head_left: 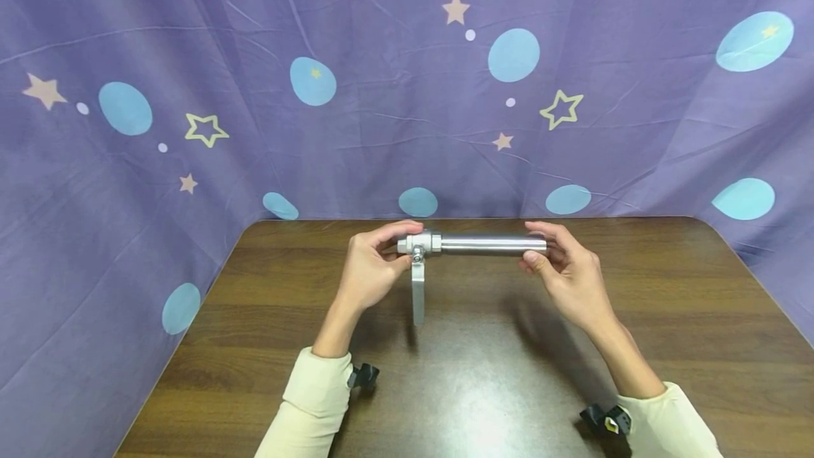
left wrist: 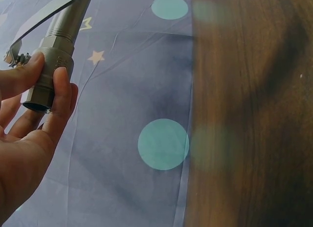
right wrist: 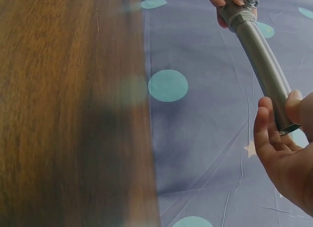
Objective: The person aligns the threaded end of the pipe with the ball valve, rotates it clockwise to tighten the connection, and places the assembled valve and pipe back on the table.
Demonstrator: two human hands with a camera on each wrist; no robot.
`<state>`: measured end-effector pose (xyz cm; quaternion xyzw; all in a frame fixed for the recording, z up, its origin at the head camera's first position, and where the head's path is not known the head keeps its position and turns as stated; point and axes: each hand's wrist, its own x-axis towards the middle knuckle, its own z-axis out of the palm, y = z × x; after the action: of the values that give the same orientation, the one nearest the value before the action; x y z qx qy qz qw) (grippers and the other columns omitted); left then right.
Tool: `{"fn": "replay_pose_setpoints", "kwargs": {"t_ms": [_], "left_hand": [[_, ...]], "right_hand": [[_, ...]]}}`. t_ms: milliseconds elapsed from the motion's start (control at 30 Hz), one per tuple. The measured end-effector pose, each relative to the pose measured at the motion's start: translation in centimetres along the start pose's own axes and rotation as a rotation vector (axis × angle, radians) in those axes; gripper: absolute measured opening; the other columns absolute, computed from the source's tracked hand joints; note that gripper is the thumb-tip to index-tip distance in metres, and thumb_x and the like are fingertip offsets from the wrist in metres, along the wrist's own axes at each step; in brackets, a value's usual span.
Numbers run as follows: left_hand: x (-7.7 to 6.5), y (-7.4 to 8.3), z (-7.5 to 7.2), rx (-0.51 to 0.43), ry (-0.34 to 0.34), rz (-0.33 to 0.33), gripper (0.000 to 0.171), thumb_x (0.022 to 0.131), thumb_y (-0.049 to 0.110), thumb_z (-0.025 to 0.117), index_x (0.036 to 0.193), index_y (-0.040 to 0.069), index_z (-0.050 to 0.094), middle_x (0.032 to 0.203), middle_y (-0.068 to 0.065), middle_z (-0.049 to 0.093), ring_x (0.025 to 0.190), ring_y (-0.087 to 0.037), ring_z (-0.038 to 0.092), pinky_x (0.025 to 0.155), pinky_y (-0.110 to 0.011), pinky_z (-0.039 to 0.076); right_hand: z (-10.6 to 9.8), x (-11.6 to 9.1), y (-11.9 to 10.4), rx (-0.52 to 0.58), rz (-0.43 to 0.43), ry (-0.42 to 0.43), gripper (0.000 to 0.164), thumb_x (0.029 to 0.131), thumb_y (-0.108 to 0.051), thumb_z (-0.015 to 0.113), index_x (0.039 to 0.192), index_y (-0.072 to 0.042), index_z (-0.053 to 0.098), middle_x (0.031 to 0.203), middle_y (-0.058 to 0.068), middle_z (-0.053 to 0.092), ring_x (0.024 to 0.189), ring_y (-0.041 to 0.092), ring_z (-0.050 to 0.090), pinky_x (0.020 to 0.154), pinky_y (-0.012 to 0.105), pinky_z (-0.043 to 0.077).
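A metal ball valve (head_left: 420, 242) and a long steel tube (head_left: 486, 244) meet end to end in one straight line, held just short of the tabletop's far edge and running roughly parallel with it. The left hand (head_left: 372, 271) has its grip closed on the valve, thumb on the near side and fingers behind, covering part of the body. The right hand (head_left: 571, 278) has its grip round the tube's free end, thumb against fingers; how firmly the hidden fingers press there is hard to judge. The valve's flat lever (head_left: 417, 295) juts from the valve toward the near edge of the tabletop (head_left: 254, 316), beside the left thumb. Shadows fall on the wood below. Past the far edge hangs a purple curtain (head_left: 375, 161) with stars and blue spots. A black clip (head_left: 365, 376) sits at the left sleeve's cuff (head_left: 316, 391), another at the right.
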<state>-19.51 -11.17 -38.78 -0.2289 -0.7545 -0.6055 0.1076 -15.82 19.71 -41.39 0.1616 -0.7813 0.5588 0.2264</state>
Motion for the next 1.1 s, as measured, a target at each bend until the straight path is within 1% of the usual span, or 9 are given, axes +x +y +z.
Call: {"fn": "replay_pose_setpoints", "kwargs": {"t_ms": [133, 167, 233, 333, 400, 667, 900, 1000, 1100], "left_hand": [[-0.01, -0.07, 0.00, -0.004, 0.001, 0.005, 0.050, 0.076, -0.024, 0.069, 0.121, -0.006, 0.076, 0.125, -0.023, 0.077, 0.110, -0.020, 0.074, 0.096, -0.039, 0.067], [-0.02, -0.04, 0.00, -0.007, 0.002, 0.005, 0.050, 0.075, -0.024, 0.069, 0.121, -0.005, 0.077, 0.125, -0.023, 0.077, 0.110, -0.020, 0.074, 0.096, -0.038, 0.067], [-0.01, -0.04, 0.00, -0.011, 0.002, 0.007, 0.050, 0.076, -0.024, 0.068, 0.121, -0.006, 0.076, 0.126, -0.024, 0.077, 0.111, -0.021, 0.074, 0.096, -0.037, 0.067], [0.01, -0.05, 0.00, -0.016, 0.002, 0.003, 0.049, 0.076, -0.024, 0.068, 0.121, -0.007, 0.076, 0.126, -0.024, 0.077, 0.112, -0.025, 0.074, 0.097, -0.036, 0.067], [0.02, -0.08, -0.02, -0.017, 0.003, 0.001, 0.049, 0.076, -0.024, 0.068, 0.121, -0.007, 0.076, 0.126, -0.024, 0.077, 0.113, -0.027, 0.074, 0.097, -0.035, 0.066], [-0.02, 0.11, -0.09, -0.024, 0.000, -0.005, 0.050, 0.076, -0.025, 0.067, 0.121, -0.006, 0.077, 0.126, -0.023, 0.077, 0.113, -0.031, 0.074, 0.098, -0.037, 0.066], [-0.07, 0.11, -0.07, -0.020, -0.006, 0.002, 0.050, 0.076, -0.025, 0.068, 0.122, -0.007, 0.076, 0.126, -0.024, 0.077, 0.112, -0.029, 0.074, 0.097, -0.039, 0.067], [-0.04, 0.03, -0.07, -0.022, -0.007, 0.001, 0.050, 0.076, -0.024, 0.067, 0.122, -0.007, 0.076, 0.127, -0.023, 0.077, 0.113, -0.030, 0.074, 0.097, -0.040, 0.067], [-0.02, -0.07, -0.07, -0.020, -0.007, 0.001, 0.050, 0.076, -0.024, 0.067, 0.122, -0.006, 0.076, 0.127, -0.023, 0.077, 0.113, -0.032, 0.074, 0.097, -0.038, 0.067]], "right_hand": [[0.13, -0.03, 0.11, 0.048, -0.013, 0.004, 0.037, 0.092, 0.017, 0.070, 0.128, 0.007, 0.069, 0.100, -0.004, 0.076, 0.082, 0.001, 0.076, 0.075, 0.018, 0.067], [0.14, -0.04, 0.13, 0.060, -0.018, 0.004, 0.038, 0.091, 0.018, 0.070, 0.127, 0.009, 0.069, 0.104, -0.005, 0.075, 0.083, 0.001, 0.077, 0.076, 0.019, 0.067], [0.16, -0.05, 0.14, 0.069, -0.025, 0.006, 0.041, 0.089, 0.020, 0.072, 0.128, 0.009, 0.070, 0.113, -0.003, 0.072, 0.089, 0.000, 0.077, 0.079, 0.018, 0.067], [0.15, -0.07, 0.13, 0.073, -0.024, 0.004, 0.047, 0.085, 0.021, 0.075, 0.129, 0.006, 0.071, 0.124, 0.010, 0.068, 0.096, -0.002, 0.075, 0.081, 0.016, 0.066], [0.15, -0.07, 0.12, 0.066, -0.023, 0.002, 0.049, 0.084, 0.022, 0.076, 0.130, 0.004, 0.071, 0.127, 0.015, 0.067, 0.099, -0.003, 0.074, 0.083, 0.015, 0.065], [0.21, -0.09, 0.16, 0.067, -0.036, 0.001, 0.049, 0.082, 0.026, 0.075, 0.128, 0.010, 0.070, 0.121, 0.014, 0.068, 0.095, -0.003, 0.074, 0.081, 0.015, 0.066], [0.19, -0.07, 0.14, 0.028, -0.029, 0.017, 0.047, 0.082, 0.024, 0.077, 0.125, 0.008, 0.071, 0.116, -0.009, 0.070, 0.093, -0.006, 0.074, 0.077, 0.013, 0.065], [0.17, -0.08, 0.15, 0.023, -0.023, 0.021, 0.046, 0.082, 0.023, 0.077, 0.125, 0.008, 0.071, 0.115, -0.012, 0.069, 0.092, -0.006, 0.074, 0.075, 0.013, 0.065], [0.17, -0.05, 0.17, 0.023, -0.020, 0.022, 0.045, 0.082, 0.023, 0.077, 0.124, 0.007, 0.072, 0.114, -0.013, 0.069, 0.090, -0.005, 0.075, 0.074, 0.013, 0.065]]}}
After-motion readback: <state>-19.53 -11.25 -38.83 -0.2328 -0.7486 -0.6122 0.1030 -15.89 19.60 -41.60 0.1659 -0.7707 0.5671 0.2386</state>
